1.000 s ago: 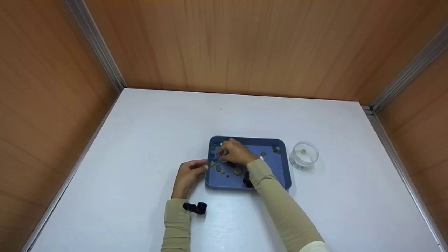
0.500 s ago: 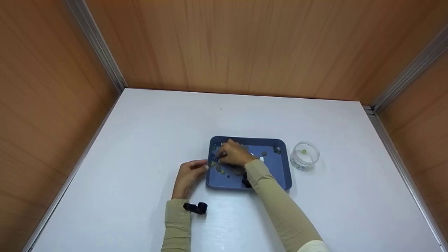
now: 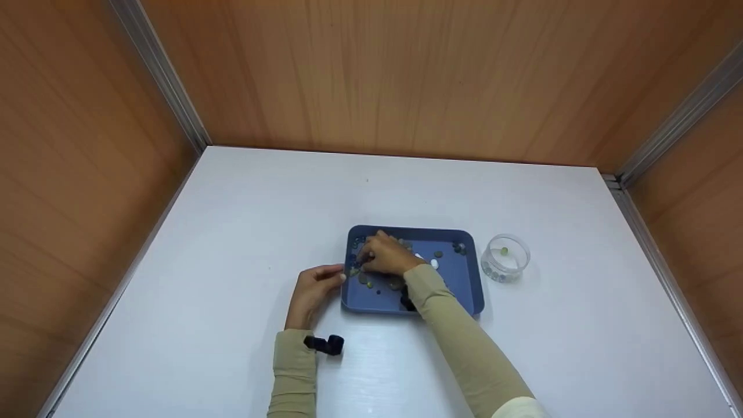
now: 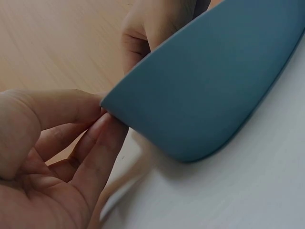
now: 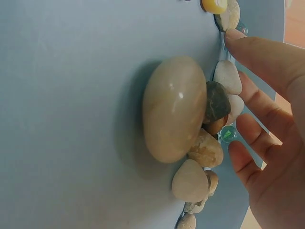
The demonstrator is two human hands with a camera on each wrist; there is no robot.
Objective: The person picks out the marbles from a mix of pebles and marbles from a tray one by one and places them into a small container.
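Note:
My left hand (image 3: 312, 293) pinches the left rim of a blue rectangular tray (image 3: 363, 302), thumb above and fingers below, as the left wrist view shows. Inside the tray my right hand (image 3: 388, 254) reaches down among pebbles and glass marbles at the left side. In the right wrist view its thumb and fingers are apart, half bent around a white pebble (image 5: 228, 77) and a clear marble (image 5: 228, 134). The index fingertip is hidden behind that pebble. A large smooth oval stone (image 5: 174, 109) lies in front, and a yellow stone (image 5: 215, 5) sits near the thumb.
Right of the tray stands a clear round container (image 3: 492, 269) with several marbles and a yellow-green piece (image 3: 504, 251) inside. Dark marbles (image 3: 459, 248) sit in the tray's far right corner, near a white pebble. Wooden panels (image 3: 400, 75) enclose the white table (image 3: 278, 197).
My right hand has shifted slightly leftward and down within the tray, then stayed almost still. The left hand keeps its grip on the rim.

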